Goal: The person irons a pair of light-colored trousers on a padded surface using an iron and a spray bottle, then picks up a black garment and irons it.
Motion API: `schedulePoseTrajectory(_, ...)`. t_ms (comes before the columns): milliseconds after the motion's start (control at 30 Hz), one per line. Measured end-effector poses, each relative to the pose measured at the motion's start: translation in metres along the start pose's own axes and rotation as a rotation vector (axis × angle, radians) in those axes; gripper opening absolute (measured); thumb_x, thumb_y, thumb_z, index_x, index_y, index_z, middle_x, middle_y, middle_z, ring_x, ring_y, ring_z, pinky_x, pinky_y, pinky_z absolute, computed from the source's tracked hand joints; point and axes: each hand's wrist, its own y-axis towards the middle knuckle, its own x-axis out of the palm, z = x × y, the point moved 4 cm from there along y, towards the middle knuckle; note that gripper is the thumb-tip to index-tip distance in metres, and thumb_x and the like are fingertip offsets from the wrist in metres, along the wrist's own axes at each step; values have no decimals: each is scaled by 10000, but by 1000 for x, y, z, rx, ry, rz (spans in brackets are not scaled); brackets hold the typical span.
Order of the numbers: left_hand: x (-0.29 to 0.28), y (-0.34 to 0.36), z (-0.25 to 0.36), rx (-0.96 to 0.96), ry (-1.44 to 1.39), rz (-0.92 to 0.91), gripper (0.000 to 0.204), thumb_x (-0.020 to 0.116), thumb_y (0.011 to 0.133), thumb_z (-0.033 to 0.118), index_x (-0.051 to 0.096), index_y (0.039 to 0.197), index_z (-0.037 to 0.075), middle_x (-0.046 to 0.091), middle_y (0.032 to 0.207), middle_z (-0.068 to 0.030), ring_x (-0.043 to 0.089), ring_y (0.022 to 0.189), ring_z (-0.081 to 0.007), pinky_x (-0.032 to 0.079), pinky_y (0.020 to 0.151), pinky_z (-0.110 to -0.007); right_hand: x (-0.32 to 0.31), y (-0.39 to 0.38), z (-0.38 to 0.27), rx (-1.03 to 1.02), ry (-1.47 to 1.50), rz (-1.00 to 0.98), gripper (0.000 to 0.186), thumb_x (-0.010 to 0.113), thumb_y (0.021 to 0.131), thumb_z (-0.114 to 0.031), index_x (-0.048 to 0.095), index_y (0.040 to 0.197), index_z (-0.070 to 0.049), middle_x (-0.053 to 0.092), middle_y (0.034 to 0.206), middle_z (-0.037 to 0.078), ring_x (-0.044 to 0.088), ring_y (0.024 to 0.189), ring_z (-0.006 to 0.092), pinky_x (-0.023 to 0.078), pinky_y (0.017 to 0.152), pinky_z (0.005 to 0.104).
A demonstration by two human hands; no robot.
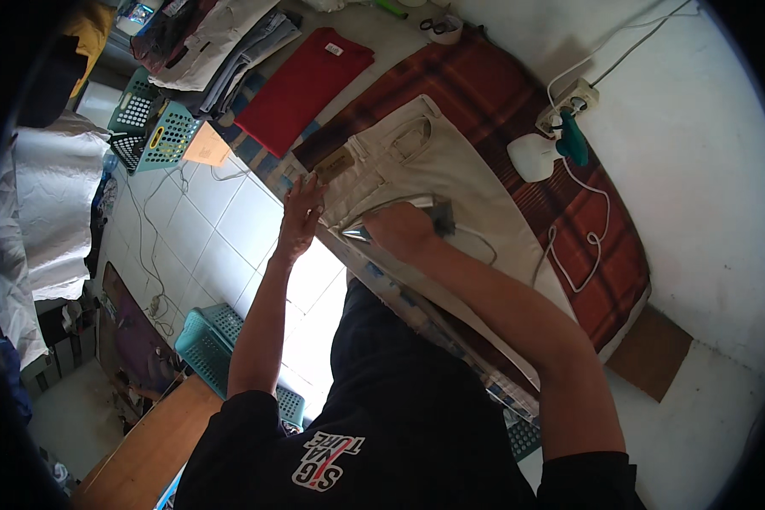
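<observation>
Beige trousers (476,191) lie flat on a plaid brown-red cloth (484,81), with the waistband toward the far left and the legs running to the lower right. My right hand (399,229) is wrapped round the handle of a clothes iron (440,216). The iron rests on the trousers below the waistband, its shiny tip pointing left toward the near edge. My left hand (302,212) lies at the trousers' near edge beside a brown waistband patch (333,165), its fingers apart and holding nothing. From the iron's back a pale cord runs right across the cloth.
A folded red garment (308,89) lies beyond the waistband, next to stacked clothes (221,51). At the wall, a white and green spray bottle (535,157) stands below a power socket (576,102). Teal baskets (208,336) sit on the tiled floor at left, near loose cables.
</observation>
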Motion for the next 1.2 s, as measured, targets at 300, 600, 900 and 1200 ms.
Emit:
schedulePoseTrajectory(300,-5,2,-6,-30,-37,-48,430,550,1106,120,603,1522,215,419,1743,-67,179,1679,-371,78,1337,-613,-13,51,-2,-288,-150,-101,162,756,861,-245,812,914,-103,801,919,151,799,886,346,637,783,486)
schedulePoseTrajectory(600,-9,0,2,-48,-78,-15,408,547,1088,84,636,1474,183,460,1713,-79,215,1668,-374,109,1340,-590,0,46,-10,-285,-129,-119,162,799,804,-229,828,881,-90,799,902,157,800,890,365,634,793,501)
schedulePoseTrajectory(900,12,-46,61,-295,59,255,217,784,989,171,678,1112,27,726,939,-123,689,869,-268,562,799,-405,7,-32,6,68,12,-50,241,699,929,-208,730,1056,-6,775,851,203,788,825,377,628,735,499)
schedulePoseTrajectory(1200,34,-53,58,-492,-28,368,154,733,1016,159,667,1074,32,686,970,-142,676,864,-265,552,809,-408,-6,-62,52,308,-23,148,363,701,974,-341,678,1098,-1,770,839,205,778,781,394,622,695,516)
